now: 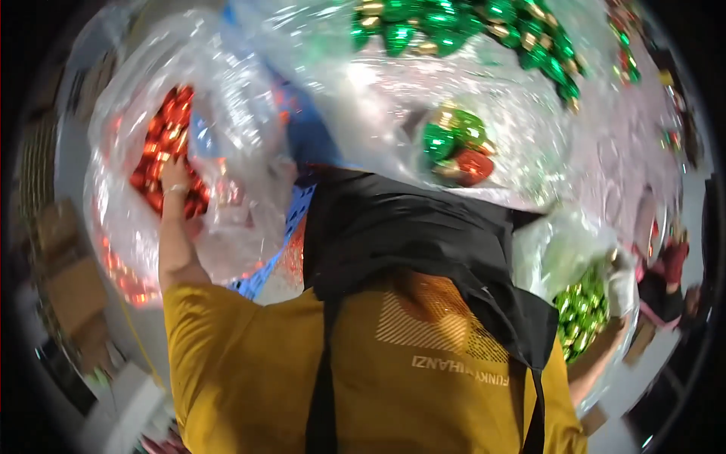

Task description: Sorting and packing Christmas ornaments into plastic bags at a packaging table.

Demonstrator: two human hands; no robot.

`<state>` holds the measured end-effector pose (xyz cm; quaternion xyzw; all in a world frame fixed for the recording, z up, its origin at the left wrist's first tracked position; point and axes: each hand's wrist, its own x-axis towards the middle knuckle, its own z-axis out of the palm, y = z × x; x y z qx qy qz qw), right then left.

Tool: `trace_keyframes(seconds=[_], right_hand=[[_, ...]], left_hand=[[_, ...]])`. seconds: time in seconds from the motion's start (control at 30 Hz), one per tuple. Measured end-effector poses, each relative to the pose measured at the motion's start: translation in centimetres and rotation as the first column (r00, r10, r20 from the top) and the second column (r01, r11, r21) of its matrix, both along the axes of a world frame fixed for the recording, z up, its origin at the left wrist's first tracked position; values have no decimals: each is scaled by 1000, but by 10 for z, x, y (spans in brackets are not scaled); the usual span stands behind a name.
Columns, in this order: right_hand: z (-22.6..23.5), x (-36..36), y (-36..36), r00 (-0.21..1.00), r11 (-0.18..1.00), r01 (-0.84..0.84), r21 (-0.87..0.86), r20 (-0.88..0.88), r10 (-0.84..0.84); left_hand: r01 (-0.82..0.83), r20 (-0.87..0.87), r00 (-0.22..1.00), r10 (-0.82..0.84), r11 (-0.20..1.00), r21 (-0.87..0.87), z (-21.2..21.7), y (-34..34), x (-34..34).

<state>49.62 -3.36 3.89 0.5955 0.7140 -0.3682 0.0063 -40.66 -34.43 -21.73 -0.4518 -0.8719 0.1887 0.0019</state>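
My left hand (175,180) is raised at the left and rests against a clear plastic bag (227,91) holding shiny red baubles (168,136). Its fingers are lost among the baubles and the film. At the lower right my right hand (620,281) grips a smaller clear bag of bright green baubles (581,316), held by my side. A big clear bag (393,98) billows above my chest, with green and gold baubles (454,23) at its top and a small green and red cluster (457,147) lower down. My yellow shirt and black apron (408,227) fill the middle.
A blue crate-like thing (306,140) shows behind the bags. Cardboard boxes (76,291) stand at the left. Another person in red and pink (665,276) is at the far right edge, beside more bagged baubles (628,60).
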Motion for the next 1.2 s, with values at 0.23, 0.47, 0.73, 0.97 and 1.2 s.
trace_keyframes(seconds=[0.23, 0.47, 0.73, 0.97, 1.2], right_hand=[[29, -224, -26, 681, 967, 229, 113, -729, -76], [-8, -285, 5, 551, 982, 184, -35, -824, -132], [-13, -298, 1, 737, 957, 180, 229, -675, 23], [-33, -273, 7, 574, 969, 169, 180, -817, 52], [-26, -273, 15, 778, 942, 1, 334, -592, 209]], left_hand=[[-51, 23, 998, 55, 984, -169, 14, 3, -17], [134, 17, 969, -245, 585, 800, 195, 80, 110], [331, 299, 249, -921, 371, 868, 281, 241, 377], [677, 390, 306, -869, 486, 553, 232, 293, 410], [860, -78, 170, -982, 110, 498, 221, 298, 405]])
